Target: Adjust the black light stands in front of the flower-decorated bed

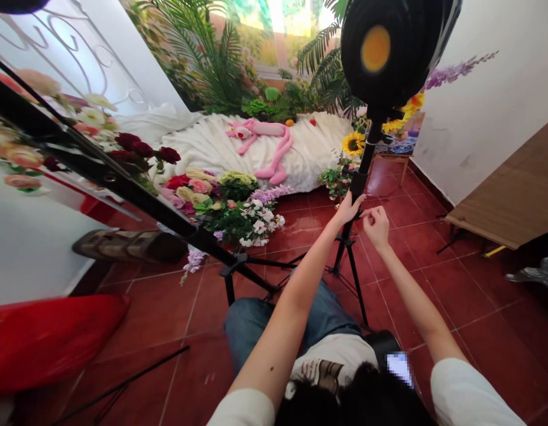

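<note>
A black light stand point(366, 157) rises in front of me, carrying a large dark lamp head point(398, 47) with an orange centre. My left hand point(348, 209) is closed around its pole, just above where the legs spread; some of its fingers are hidden behind the pole. Just to the right, my right hand point(377, 227) has its fingers pinched together at a small knob on the stand's side. The knob is mostly covered by the fingertips. My forearms reach forward over my knees.
A second black stand point(167, 216) slants across the left. Artificial flowers point(238, 207) sit by a white-draped platform point(203, 142) bearing a pink plush toy point(269, 133). A brown board point(508, 183) leans right; red fabric point(52, 337) lies left on the tiled floor point(203, 349).
</note>
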Available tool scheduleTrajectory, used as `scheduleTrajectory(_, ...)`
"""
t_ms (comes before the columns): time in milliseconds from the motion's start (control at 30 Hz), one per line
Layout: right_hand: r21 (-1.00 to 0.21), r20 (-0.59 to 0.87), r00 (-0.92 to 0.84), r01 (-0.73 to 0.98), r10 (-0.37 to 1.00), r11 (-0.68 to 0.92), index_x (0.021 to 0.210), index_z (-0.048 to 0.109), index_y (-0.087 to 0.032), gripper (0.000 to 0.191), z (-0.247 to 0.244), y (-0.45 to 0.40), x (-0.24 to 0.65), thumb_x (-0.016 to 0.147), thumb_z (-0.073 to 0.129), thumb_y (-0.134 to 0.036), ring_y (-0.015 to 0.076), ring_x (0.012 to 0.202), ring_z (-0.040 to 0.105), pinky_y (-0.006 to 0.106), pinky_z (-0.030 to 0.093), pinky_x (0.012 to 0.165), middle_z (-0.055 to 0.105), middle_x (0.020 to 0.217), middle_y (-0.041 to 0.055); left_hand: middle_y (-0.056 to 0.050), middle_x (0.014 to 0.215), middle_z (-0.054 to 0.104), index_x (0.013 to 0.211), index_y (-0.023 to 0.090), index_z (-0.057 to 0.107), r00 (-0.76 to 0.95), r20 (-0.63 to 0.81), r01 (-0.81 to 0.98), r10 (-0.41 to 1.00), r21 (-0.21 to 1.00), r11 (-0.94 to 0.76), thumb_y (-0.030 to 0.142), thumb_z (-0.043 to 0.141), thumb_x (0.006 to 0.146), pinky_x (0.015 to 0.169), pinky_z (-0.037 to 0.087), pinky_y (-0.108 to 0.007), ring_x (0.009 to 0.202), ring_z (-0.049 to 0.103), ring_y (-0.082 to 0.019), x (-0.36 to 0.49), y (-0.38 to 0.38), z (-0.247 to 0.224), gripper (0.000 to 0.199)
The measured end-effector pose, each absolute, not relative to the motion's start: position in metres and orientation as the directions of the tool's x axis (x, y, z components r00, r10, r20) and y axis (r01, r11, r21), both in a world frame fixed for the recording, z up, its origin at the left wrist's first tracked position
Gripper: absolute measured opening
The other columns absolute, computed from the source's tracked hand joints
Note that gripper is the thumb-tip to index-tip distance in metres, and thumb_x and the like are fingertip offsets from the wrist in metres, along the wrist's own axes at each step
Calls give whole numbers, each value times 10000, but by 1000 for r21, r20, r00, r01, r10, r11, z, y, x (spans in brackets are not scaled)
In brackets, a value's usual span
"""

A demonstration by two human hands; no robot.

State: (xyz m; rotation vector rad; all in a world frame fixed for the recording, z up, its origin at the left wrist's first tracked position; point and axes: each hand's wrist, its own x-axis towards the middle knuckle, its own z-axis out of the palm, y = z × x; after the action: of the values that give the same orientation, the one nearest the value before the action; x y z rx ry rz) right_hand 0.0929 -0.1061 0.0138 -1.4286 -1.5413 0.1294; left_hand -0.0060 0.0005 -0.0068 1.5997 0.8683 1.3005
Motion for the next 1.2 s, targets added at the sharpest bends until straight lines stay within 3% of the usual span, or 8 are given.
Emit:
scheduleTrajectory(67, -697, 608, 226, 610, 761, 376, 1012, 644, -220, 187, 22, -95, 90, 849, 564, -268, 186, 857, 578, 342, 516, 815, 590, 980, 65, -113, 1122, 693, 1264, 173, 557, 231, 369, -35, 900, 928, -372, 461, 571, 901, 1013, 501, -386, 1070, 656, -209, -5, 1, -7, 463)
scheduleTrajectory(133, -726, 628, 228, 514, 744, 456, 1205, 567, -231, 393, 33, -81, 86, 830, 635, -328, 204, 1012, 597, 362, 516, 918, 603, 1138, 91, -129, 1202, 672, 1294, 171, 537, 248, 377, -78, 893, 926, -369, 461, 572, 900, 1027, 497, -394, 1106, 653, -213, -4, 1, -9, 490)
scheduleTrajectory(200, -756, 614, 215, 439, 760, 486, 1284, 508, -241, 524, 43, -65, 83, 811, 682, -382, 210, 1099, 602, 375, 499, 983, 605, 1227, 102, -140, 1242, 658, 1301, 165, 526, 246, 381, -103, 891, 925, -367, 457, 585, 891, 1026, 503, -407, 1117, 655, -220, -2, 3, -12, 507)
scheduleTrajectory(433, -835, 498, 196, 369, 844, 407, 1116, 593, -231, 512, 63, -32, 76, 778, 697, -600, 219, 879, 683, 402, 555, 875, 707, 956, 64, -137, 1196, 666, 1286, 154, 520, 205, 364, -24, 908, 930, -367, 383, 590, 890, 1019, 508, -450, 1098, 651, -239, -3, 7, -19, 462)
scheduleTrajectory(633, -820, 551, 255, 342, 794, 459, 1141, 612, -238, 561, 74, -26, 71, 752, 716, -627, 234, 953, 701, 399, 573, 875, 715, 1016, 71, -66, 954, 674, 1129, 165, 557, 184, 374, 7, 909, 924, -381, 455, 524, 938, 894, 556, -367, 891, 658, -184, -4, 3, -16, 349)
scheduleTrajectory(933, -735, 655, 196, 388, 729, 556, 1125, 626, -224, 576, 107, -11, 81, 757, 694, -662, 241, 988, 704, 386, 587, 851, 722, 1010, 58, -15, 818, 610, 1058, 187, 555, 234, 306, 14, 923, 948, -318, 675, 409, 900, 784, 516, -288, 728, 602, -132, -8, -5, -7, 533)
scheduleTrajectory(1200, -694, 677, 139, 450, 723, 563, 1180, 604, -213, 606, 131, -12, 87, 797, 644, -681, 244, 1021, 700, 400, 590, 871, 715, 1051, 86, -19, 800, 565, 966, 195, 543, 212, 340, 9, 916, 937, -350, 727, 353, 888, 757, 472, -289, 701, 540, -133, -7, -7, -10, 570)
